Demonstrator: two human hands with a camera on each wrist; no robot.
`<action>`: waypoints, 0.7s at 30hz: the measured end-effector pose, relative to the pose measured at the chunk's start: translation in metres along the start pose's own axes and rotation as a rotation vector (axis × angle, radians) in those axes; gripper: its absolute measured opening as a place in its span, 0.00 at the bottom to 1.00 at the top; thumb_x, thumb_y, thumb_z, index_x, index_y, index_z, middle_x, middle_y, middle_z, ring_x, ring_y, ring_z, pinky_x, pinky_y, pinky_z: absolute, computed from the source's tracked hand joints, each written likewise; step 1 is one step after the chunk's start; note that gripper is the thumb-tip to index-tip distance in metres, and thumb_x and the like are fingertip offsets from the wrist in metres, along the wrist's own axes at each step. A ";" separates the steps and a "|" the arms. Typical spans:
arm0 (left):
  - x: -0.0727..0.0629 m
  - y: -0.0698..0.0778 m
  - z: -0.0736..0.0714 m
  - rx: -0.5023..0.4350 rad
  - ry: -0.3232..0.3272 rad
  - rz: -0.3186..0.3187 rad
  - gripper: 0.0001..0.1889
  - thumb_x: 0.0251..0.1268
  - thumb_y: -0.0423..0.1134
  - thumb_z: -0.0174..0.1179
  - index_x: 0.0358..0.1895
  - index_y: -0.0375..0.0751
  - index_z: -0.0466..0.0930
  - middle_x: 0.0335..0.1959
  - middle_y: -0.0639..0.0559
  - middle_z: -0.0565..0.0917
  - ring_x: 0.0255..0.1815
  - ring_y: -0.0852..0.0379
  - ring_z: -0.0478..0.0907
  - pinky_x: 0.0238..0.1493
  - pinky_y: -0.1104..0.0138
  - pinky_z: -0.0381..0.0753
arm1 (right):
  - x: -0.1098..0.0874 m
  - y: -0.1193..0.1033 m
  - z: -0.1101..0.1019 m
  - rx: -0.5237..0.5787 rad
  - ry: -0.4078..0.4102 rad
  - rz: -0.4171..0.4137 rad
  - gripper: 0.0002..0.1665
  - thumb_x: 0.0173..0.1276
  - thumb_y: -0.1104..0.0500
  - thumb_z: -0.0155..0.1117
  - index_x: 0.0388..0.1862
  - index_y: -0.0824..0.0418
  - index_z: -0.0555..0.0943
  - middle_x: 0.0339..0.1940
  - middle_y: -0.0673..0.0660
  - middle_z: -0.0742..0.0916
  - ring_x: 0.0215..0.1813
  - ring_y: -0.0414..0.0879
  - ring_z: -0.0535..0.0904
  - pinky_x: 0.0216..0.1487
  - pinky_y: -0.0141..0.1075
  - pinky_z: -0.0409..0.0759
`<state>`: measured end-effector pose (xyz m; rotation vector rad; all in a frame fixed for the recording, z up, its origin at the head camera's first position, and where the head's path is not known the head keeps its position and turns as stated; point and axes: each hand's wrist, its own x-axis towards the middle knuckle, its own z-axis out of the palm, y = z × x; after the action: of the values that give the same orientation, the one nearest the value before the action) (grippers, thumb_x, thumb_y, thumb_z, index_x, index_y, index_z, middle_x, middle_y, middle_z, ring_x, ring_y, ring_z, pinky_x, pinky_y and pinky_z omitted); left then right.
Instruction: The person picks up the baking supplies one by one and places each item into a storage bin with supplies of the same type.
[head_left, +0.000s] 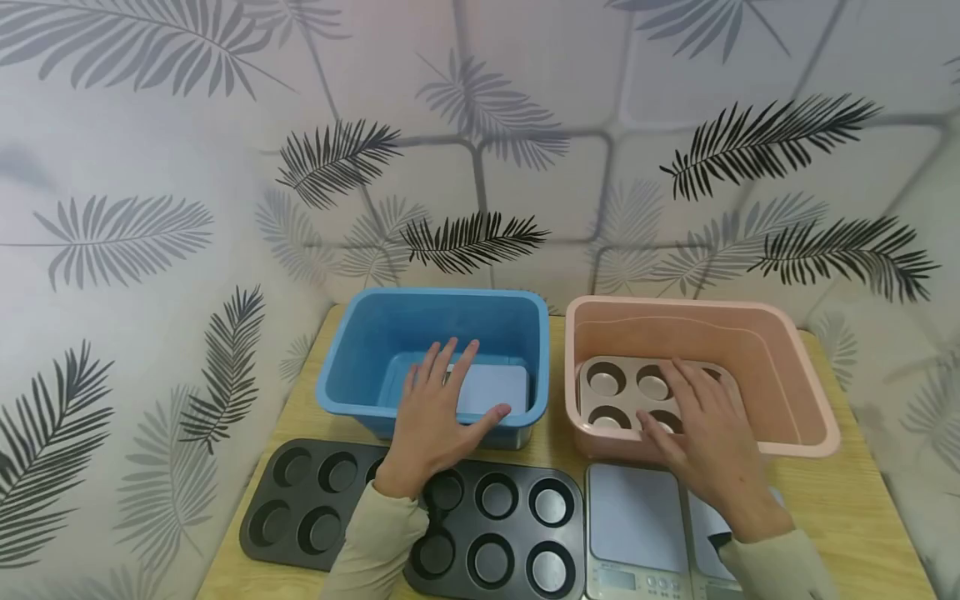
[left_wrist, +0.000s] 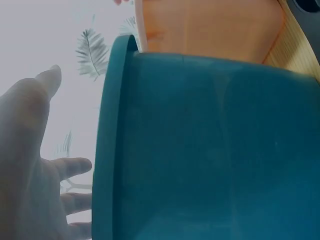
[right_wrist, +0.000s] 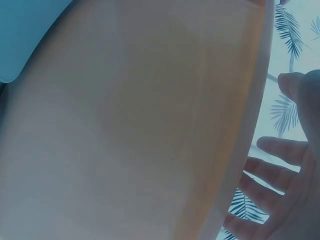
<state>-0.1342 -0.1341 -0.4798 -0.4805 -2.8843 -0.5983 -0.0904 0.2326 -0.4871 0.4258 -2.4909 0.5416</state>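
My left hand (head_left: 435,417) is over the near rim of a blue plastic tub (head_left: 435,298), its fingers spread and extended. Inside that tub lies a flat, pale-topped thing (head_left: 498,387), partly covered by the hand. On the right, my other hand (head_left: 708,437) hovers over the near side of a pink tub (head_left: 787,375), fingers stretched out. A champagne-coloured muffin pan (head_left: 630,365) rests in the pink tub, partly behind those fingers. In the left wrist view, the blue tub's outer wall (left_wrist: 210,145) fills most of the picture. Neither hand holds anything.
Dark muffin pans (head_left: 468,510) lie in front of the blue tub, partly under my left forearm. Two kitchen scales (head_left: 637,521) sit side by side before the pink tub, one partly behind my right arm. A leaf-patterned wall covering (head_left: 525,192) rises behind the wooden table (head_left: 847,517).
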 end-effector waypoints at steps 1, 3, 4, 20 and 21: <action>-0.002 -0.003 0.000 -0.004 0.001 -0.009 0.52 0.68 0.75 0.61 0.90 0.60 0.55 0.88 0.40 0.63 0.90 0.34 0.56 0.83 0.28 0.57 | -0.001 0.001 0.000 0.001 0.005 -0.004 0.55 0.84 0.23 0.38 0.79 0.69 0.73 0.73 0.73 0.81 0.72 0.71 0.75 0.89 0.60 0.56; -0.005 -0.009 -0.001 -0.005 0.012 -0.023 0.51 0.69 0.75 0.60 0.90 0.59 0.55 0.88 0.40 0.64 0.90 0.33 0.56 0.83 0.28 0.57 | -0.002 0.003 -0.001 0.001 0.011 -0.010 0.54 0.85 0.24 0.39 0.79 0.70 0.73 0.72 0.73 0.82 0.72 0.72 0.75 0.90 0.55 0.53; -0.006 -0.012 -0.002 -0.006 0.021 -0.029 0.51 0.69 0.75 0.60 0.90 0.59 0.56 0.88 0.40 0.64 0.90 0.33 0.57 0.83 0.28 0.58 | -0.003 0.003 -0.002 0.005 0.014 -0.008 0.54 0.85 0.24 0.40 0.80 0.69 0.73 0.72 0.73 0.82 0.72 0.72 0.75 0.91 0.53 0.53; -0.027 -0.056 -0.014 0.051 0.061 -0.146 0.52 0.67 0.73 0.64 0.89 0.53 0.60 0.87 0.38 0.64 0.90 0.33 0.53 0.84 0.27 0.51 | -0.024 0.016 -0.009 -0.009 0.084 0.090 0.34 0.69 0.50 0.67 0.68 0.71 0.82 0.62 0.71 0.87 0.63 0.72 0.81 0.66 0.66 0.76; -0.029 -0.059 -0.015 0.054 0.063 -0.149 0.52 0.67 0.73 0.65 0.89 0.54 0.60 0.87 0.38 0.63 0.91 0.33 0.52 0.84 0.26 0.49 | -0.025 0.017 -0.009 -0.008 0.089 0.094 0.34 0.69 0.50 0.66 0.67 0.70 0.82 0.62 0.71 0.87 0.63 0.72 0.81 0.66 0.65 0.76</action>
<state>-0.1256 -0.1992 -0.4939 -0.2358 -2.8855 -0.5449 -0.0730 0.2562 -0.4996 0.2767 -2.4358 0.5749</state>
